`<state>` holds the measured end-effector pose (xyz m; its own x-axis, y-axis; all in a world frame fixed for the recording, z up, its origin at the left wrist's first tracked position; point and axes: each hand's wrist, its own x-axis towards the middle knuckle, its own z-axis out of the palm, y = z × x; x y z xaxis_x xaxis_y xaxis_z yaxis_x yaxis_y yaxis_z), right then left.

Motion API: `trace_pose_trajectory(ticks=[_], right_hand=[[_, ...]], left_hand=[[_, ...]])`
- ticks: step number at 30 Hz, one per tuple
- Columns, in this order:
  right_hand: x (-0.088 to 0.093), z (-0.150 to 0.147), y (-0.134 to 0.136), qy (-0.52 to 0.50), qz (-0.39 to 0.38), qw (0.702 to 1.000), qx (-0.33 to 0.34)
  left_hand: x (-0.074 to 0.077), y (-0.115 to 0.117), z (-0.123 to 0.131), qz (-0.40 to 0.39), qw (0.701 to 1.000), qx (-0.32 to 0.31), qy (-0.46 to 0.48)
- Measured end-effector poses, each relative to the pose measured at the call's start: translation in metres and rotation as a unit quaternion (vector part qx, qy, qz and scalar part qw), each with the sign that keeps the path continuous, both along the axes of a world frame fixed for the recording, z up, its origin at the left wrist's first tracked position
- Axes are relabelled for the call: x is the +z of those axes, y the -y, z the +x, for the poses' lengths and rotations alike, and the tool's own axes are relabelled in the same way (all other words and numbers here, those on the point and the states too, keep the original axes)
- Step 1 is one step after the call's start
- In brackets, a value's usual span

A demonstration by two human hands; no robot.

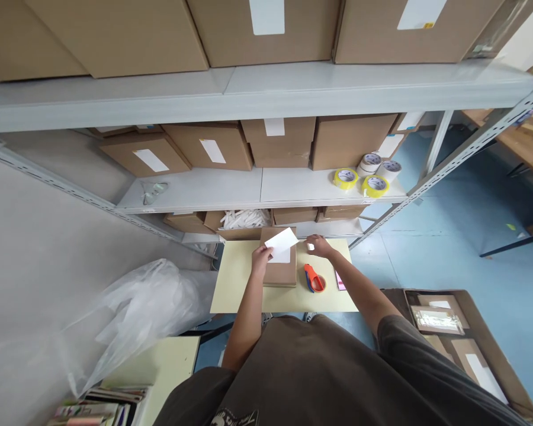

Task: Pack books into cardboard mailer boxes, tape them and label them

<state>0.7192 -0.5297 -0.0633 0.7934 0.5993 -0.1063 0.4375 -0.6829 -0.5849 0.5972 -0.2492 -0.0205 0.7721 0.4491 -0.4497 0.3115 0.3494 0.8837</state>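
A brown cardboard box (279, 271) lies on a small pale yellow table (235, 284). My left hand (262, 257) is closed on a white label sheet (282, 242), lifted over the box's top. My right hand (318, 245) is closed beside the box's far right corner, pinching a small white scrap I cannot make out. An orange tape dispenser (313, 278) lies on the table just right of the box, below my right hand.
Grey metal shelving (257, 94) with several labelled cardboard boxes stands behind the table. Tape rolls (368, 175) sit on the right of the middle shelf. A clear plastic bag (137, 310) lies at left. An open carton (462, 337) of flat parcels stands on the blue floor at right.
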Motion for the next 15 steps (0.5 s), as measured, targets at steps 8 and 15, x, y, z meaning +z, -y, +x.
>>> trace_pose_trajectory(ticks=[8,15], right_hand=[[0.04,-0.075,-0.048,-0.107,0.247,0.951,-0.15],[0.095,-0.123,-0.093,-0.233,0.406,0.865,-0.179]], left_hand=[[0.015,0.001,-0.026,-0.116,0.992,-0.045,0.028],[0.046,0.014,-0.012,-0.123,0.988,-0.029,0.086]])
